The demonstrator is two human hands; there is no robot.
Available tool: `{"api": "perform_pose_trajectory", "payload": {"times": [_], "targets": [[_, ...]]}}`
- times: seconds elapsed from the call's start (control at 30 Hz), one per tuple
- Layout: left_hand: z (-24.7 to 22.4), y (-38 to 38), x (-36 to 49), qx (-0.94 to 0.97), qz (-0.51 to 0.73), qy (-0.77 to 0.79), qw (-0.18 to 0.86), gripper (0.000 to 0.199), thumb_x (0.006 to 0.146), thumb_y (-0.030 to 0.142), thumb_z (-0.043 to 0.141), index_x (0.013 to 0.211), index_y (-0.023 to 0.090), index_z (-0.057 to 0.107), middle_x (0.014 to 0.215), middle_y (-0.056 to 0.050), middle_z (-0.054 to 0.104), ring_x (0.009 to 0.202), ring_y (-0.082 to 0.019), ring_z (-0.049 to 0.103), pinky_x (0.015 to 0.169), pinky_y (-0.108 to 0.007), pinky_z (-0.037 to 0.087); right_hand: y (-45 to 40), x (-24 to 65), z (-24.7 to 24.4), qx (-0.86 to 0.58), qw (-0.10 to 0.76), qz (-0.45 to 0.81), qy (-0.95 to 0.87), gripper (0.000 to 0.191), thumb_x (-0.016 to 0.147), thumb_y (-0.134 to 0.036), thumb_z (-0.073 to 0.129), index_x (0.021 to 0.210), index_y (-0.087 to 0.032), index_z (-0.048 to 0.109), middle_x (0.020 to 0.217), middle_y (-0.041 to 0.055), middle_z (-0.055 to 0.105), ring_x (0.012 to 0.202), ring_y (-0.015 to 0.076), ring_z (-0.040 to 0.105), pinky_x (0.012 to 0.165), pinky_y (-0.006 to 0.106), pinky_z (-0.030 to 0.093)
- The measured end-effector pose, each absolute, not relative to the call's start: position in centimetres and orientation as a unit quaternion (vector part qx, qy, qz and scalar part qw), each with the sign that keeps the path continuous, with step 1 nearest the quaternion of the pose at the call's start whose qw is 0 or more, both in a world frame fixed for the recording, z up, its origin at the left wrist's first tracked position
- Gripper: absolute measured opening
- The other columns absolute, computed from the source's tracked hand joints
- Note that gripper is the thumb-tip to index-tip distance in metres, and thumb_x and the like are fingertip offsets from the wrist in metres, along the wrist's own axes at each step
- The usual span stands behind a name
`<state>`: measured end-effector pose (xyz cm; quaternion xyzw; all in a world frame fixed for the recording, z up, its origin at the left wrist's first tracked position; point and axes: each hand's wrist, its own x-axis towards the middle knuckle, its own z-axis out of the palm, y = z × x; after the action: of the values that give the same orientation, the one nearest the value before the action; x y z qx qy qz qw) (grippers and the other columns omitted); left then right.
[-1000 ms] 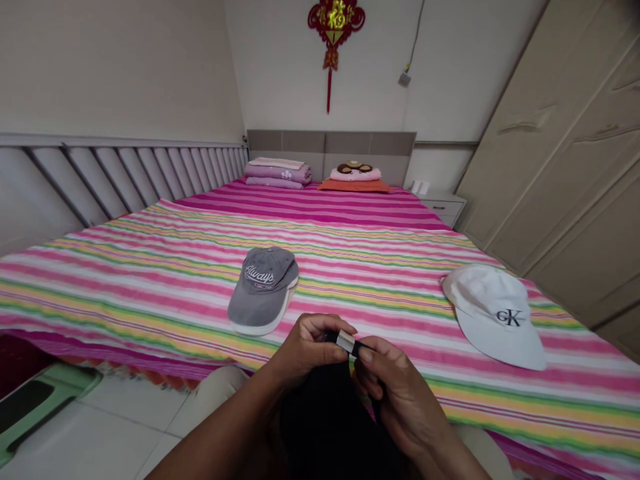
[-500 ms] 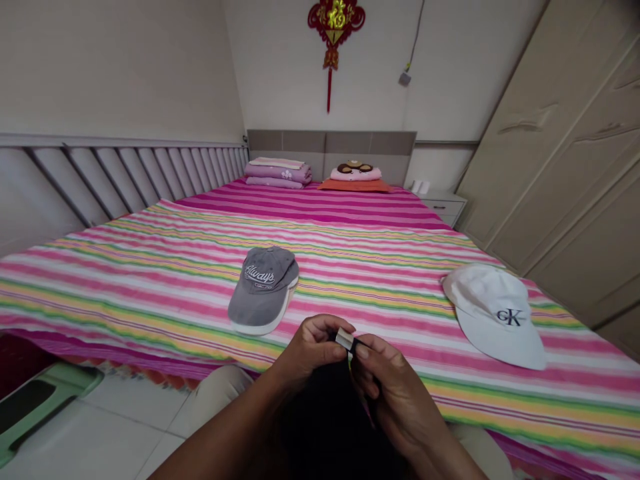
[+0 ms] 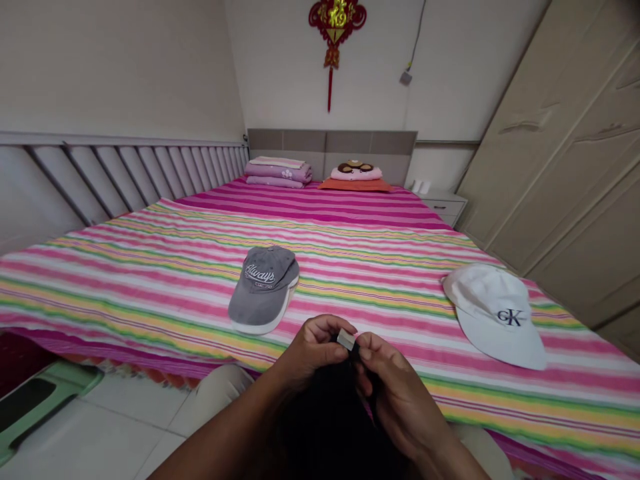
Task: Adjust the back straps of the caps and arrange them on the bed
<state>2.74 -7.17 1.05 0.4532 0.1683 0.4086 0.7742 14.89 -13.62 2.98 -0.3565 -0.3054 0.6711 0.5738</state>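
Note:
Both my hands are raised in front of me at the near edge of the bed, holding a dark fabric piece. My left hand (image 3: 315,350) and my right hand (image 3: 395,393) pinch a narrow black strap (image 3: 356,351) from either side. A small silver metal buckle (image 3: 346,339) sits on that strap between my fingertips. Below my hands hangs the black cloth (image 3: 330,427), possibly a cap, though its shape is hidden. A grey baseball cap (image 3: 263,287) lies left of my hands, and a white baseball cap (image 3: 495,313) lies further right.
Both caps lie on a striped pink, yellow and green bedspread (image 3: 150,280). Folded bedding (image 3: 278,173) and a pillow (image 3: 355,173) lie at the far end. A wardrobe (image 3: 560,167) stands right, a slatted railing (image 3: 125,173) runs left, and a green stool (image 3: 30,407) stands on the floor.
The silver buckle has turned slightly between my fingers, and less of the strap shows beside it. My hands have stayed nearly in place.

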Motion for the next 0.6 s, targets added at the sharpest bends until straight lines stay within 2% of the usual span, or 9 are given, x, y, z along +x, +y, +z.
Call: {"api": "perform_pose_trajectory", "payload": {"times": [0.17, 0.37, 0.5, 0.6], "targets": [[1.07, -7.23, 3.01, 0.479, 0.39, 0.155, 0.771, 0.029, 0.054, 0.022, 0.076, 0.08, 0.016, 0.064, 0.061, 0.0, 0.062, 0.054, -0.011, 0.057, 0.055, -0.022, 0.041, -13.41, 14.68, 3.01, -0.364, 0.575, 0.665, -0.308, 0.023, 0.069, -0.035, 0.064, 0.063, -0.018, 0.049, 0.046, -0.0052, 0.042, 0.043, 0.0072, 0.03, 0.043, 0.019, 0.025], [1.13, -6.95, 2.44, 0.451, 0.412, 0.159, 0.776, 0.028, 0.053, 0.023, 0.076, 0.078, 0.017, 0.065, 0.061, 0.001, 0.062, 0.054, -0.01, 0.055, 0.054, -0.02, 0.04, -13.51, 15.2, 3.02, -0.351, 0.56, 0.683, -0.31, 0.022, 0.071, -0.036, 0.062, 0.077, -0.016, 0.054, 0.061, -0.0011, 0.053, 0.053, 0.0084, 0.043, 0.05, 0.019, 0.035], [1.23, -6.86, 2.31, 0.442, 0.413, 0.169, 0.778, 0.029, 0.051, 0.02, 0.076, 0.078, 0.016, 0.066, 0.058, 0.002, 0.059, 0.051, -0.006, 0.051, 0.052, -0.017, 0.038, -13.5, 15.45, 2.41, -0.371, 0.528, 0.693, -0.323, 0.023, 0.071, -0.036, 0.062, 0.068, -0.017, 0.05, 0.046, -0.0053, 0.045, 0.039, 0.0059, 0.034, 0.036, 0.017, 0.024], [1.35, -6.94, 2.47, 0.463, 0.394, 0.177, 0.774, 0.029, 0.053, 0.02, 0.076, 0.079, 0.017, 0.066, 0.063, 0.001, 0.061, 0.055, -0.008, 0.053, 0.056, -0.019, 0.039, -13.35, 15.39, 2.45, -0.367, 0.555, 0.671, -0.327, 0.023, 0.069, -0.033, 0.064, 0.066, -0.017, 0.049, 0.042, -0.0065, 0.043, 0.039, 0.005, 0.033, 0.04, 0.016, 0.026]]}}
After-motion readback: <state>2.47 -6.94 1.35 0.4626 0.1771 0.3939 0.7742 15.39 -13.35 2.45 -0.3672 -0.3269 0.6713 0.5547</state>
